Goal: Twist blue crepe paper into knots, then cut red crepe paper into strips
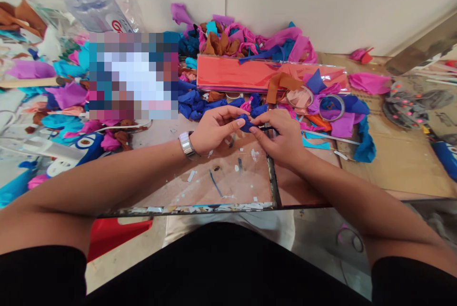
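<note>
Two hands work at the table (200, 187): the left hand (214, 130) and the right hand (282, 137), pinching one small dark blue paper piece (248, 123) between them. One wristwatch (186, 144) sits on the left wrist. One long flat pack of orange-red paper (243, 73) lies behind them. Two tape rolls (332, 106) rest just to its right. One clear plastic bottle (93, 6) stands at the far left. Loose crumpled paper scraps (250, 39) in pink, blue, purple and brown are too many and too tangled to count.
</note>
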Action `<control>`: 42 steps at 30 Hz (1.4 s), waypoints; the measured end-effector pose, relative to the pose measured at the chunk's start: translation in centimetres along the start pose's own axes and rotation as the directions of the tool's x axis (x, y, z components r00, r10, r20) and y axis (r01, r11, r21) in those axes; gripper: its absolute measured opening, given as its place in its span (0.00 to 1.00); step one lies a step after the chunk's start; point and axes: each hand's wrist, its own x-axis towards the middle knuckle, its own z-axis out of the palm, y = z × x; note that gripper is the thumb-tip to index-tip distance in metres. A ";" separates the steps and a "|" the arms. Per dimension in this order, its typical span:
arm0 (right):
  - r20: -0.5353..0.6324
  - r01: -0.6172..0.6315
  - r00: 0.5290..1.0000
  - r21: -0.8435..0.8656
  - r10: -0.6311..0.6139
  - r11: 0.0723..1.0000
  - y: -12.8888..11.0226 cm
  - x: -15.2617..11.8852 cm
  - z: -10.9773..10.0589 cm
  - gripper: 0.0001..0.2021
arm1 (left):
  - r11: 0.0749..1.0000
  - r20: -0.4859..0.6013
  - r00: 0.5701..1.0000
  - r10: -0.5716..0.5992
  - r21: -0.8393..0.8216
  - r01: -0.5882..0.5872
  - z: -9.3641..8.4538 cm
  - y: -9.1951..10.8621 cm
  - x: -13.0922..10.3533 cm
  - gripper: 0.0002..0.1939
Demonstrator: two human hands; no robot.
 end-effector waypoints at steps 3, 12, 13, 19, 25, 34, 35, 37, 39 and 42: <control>-0.004 0.003 1.000 0.000 -0.003 1.000 0.0 0.0 0.0 0.03 | 0.999 0.033 0.999 0.023 0.027 -0.024 -0.1 0.0 -0.1 0.21; 0.006 -0.029 1.000 -0.003 0.029 1.000 -0.2 0.0 0.1 0.04 | 0.996 0.128 0.992 0.000 0.087 -0.012 -0.3 0.2 -0.3 0.21; 0.004 -0.034 0.999 -0.002 0.034 0.999 -0.2 0.0 0.1 0.04 | 0.995 0.124 0.992 -0.006 0.095 -0.006 -0.2 0.4 -0.4 0.22; 0.009 0.030 0.999 0.079 -0.030 0.996 -0.1 0.1 0.1 0.14 | 0.992 0.123 0.991 -0.055 0.116 0.040 0.0 0.9 -0.4 0.25; 0.021 0.089 0.996 0.084 -0.091 0.992 -0.2 0.2 0.0 0.13 | 0.992 0.148 0.985 -0.088 0.099 0.074 -0.2 0.3 -0.4 0.25; -0.022 0.043 0.999 0.101 -0.041 0.994 -0.4 0.2 -0.1 0.09 | 0.998 0.108 0.993 -0.054 -0.029 0.057 -0.1 -0.1 -0.1 0.22; -0.023 0.039 0.999 0.100 -0.037 0.994 -0.5 0.2 -0.1 0.09 | 0.998 0.108 0.993 -0.052 -0.030 0.055 -0.2 -0.2 -0.1 0.22; -0.023 0.033 0.999 0.095 -0.031 0.995 -0.4 0.2 -0.1 0.10 | 0.998 0.118 0.992 -0.052 -0.017 0.054 -0.2 -0.3 -0.1 0.22; -0.018 0.029 0.999 0.089 -0.028 0.996 -0.4 0.1 -0.1 0.10 | 0.999 0.130 0.990 -0.051 0.012 0.050 -0.2 -0.3 -0.1 0.21; -0.003 0.015 1.000 0.089 -0.015 0.996 -0.3 0.0 -0.1 0.11 | 0.997 0.131 0.990 -0.046 0.073 0.037 -0.1 -0.3 -0.2 0.19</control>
